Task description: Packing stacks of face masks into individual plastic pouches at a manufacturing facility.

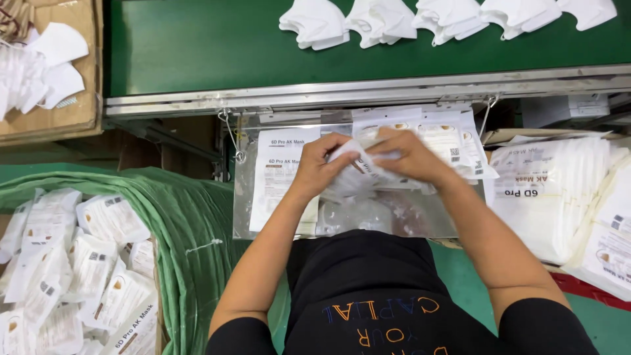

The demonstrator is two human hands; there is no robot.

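Hands meet at the middle of your head view — your left hand point(322, 164) and right hand point(407, 154) both pinch one white mask pouch point(358, 172) over the clear tray point(407, 217). Loose white masks point(447, 16) lie on the green belt point(197, 46) beyond — filled pouches point(85, 263) pile at your left.
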